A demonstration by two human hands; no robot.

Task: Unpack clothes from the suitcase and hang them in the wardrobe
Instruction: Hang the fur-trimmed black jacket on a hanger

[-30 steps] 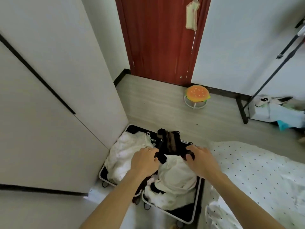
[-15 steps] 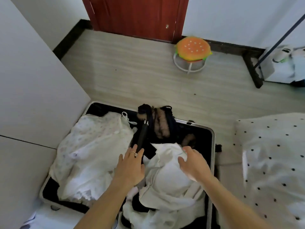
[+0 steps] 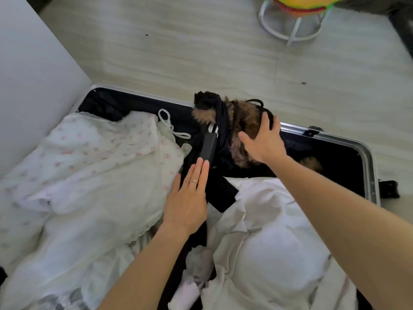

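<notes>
Leaving the white clothes [image 3: 268, 242], the right hand [image 3: 262, 142] now rests open-fingered on the fur-trimmed dark garment [image 3: 243, 118] at the far rim of the suitcase [image 3: 366, 157], while the left hand [image 3: 187, 198] lies flat mid-suitcase: garment selection, likely needing a firm grasp and lift next.

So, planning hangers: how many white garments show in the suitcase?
2: floral garment in the left half, plain white garment in the right; others may lie hidden.

Left hand [image 3: 187, 198] flat, right hand [image 3: 263, 142] splayed palm-down.
</notes>
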